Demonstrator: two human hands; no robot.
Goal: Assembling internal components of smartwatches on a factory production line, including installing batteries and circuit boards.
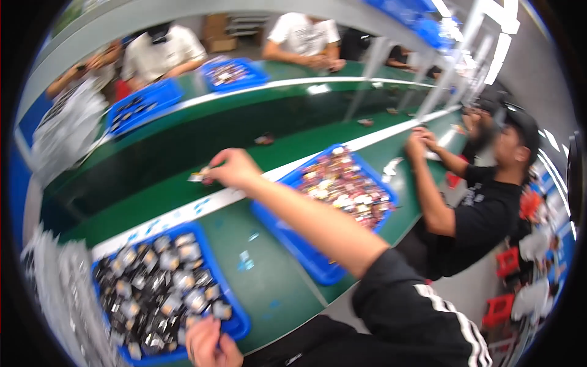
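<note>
My right hand (235, 169) reaches out over the green channel beyond the white rail. Its thumb and fingers pinch a small part (200, 176) with pale and reddish bits, too blurred to name. Low in the view, my left hand (211, 344) is at the near right corner of a blue tray (235, 300), its fingers curled and closed. What those fingers hold, if anything, is hard to make out. Many small black-and-silver parts (156, 293) fill this tray. Under my right forearm lies a second blue tray (287, 241), heaped with small reddish and gold parts (345, 186).
Clear plastic bags (64, 287) hang at the left. Blue scraps (246, 262) lie on the green table (263, 306). A co-worker in black (489, 196) sits at the right; others sit across the channel near two blue trays (147, 104). Small parts (264, 139) lie in the channel.
</note>
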